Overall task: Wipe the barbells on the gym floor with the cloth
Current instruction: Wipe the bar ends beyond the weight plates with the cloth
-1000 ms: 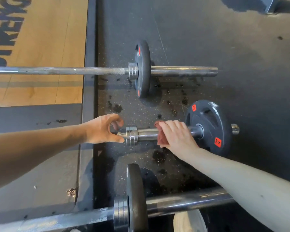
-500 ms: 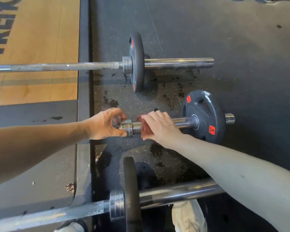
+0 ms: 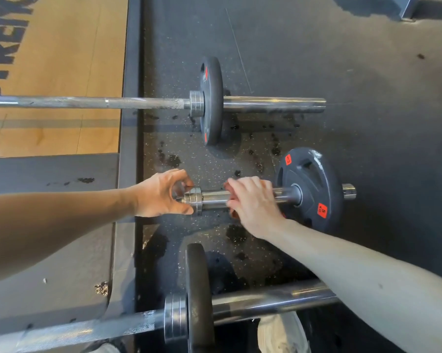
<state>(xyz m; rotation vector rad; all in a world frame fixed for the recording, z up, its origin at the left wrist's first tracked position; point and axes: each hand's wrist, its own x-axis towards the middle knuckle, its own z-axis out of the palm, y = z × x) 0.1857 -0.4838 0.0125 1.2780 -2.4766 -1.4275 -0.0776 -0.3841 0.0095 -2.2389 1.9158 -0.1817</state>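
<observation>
Three barbells lie on the dark rubber floor. On the middle barbell (image 3: 214, 197), my left hand (image 3: 161, 193) grips the bar just left of the steel collar (image 3: 195, 198). My right hand (image 3: 253, 202) is wrapped over the sleeve with a reddish cloth (image 3: 232, 200) under its fingers; only a sliver of cloth shows. A grey 5 kg plate (image 3: 310, 189) with orange labels sits on the sleeve to the right of my right hand.
A far barbell (image 3: 273, 104) with a thin black plate (image 3: 211, 100) runs across a wooden platform (image 3: 62, 59). A near barbell (image 3: 265, 303) with another plate (image 3: 198, 296) lies under my right forearm. Two light shoes (image 3: 282, 332) show at the bottom edge.
My right hand with the cloth slid left along the sleeve towards the collar, then back right a little. My left hand kept its grip by the collar.
</observation>
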